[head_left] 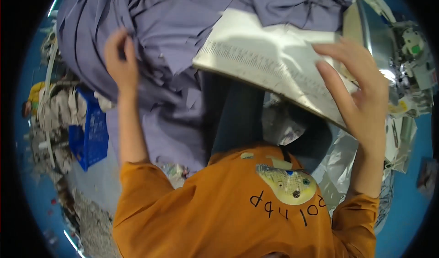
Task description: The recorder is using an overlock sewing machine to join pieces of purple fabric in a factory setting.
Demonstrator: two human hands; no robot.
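Note:
A large heap of purple-grey fabric (pixel 169 11) fills the upper left and hangs down at my left side. Over its left part is my left hand (pixel 121 61), blurred, with thumb and forefinger curved toward each other around a small gap. Whether the fingertips pinch the cloth cannot be made out. My right hand (pixel 359 84) is open above the right end of a white work surface (pixel 274 52), its thumb and fingers apart and nothing between them. Ruler-like markings run along the near edge of that surface, and the fabric covers its far side.
A blue plastic basket (pixel 91 132) stands at the left beside piled beige cloth (pixel 61 109). Clear plastic wrapping (pixel 343 159) lies by my right forearm. A grey machine-like body (pixel 379 34) rises at the right end of the work surface. My lap is under its near edge.

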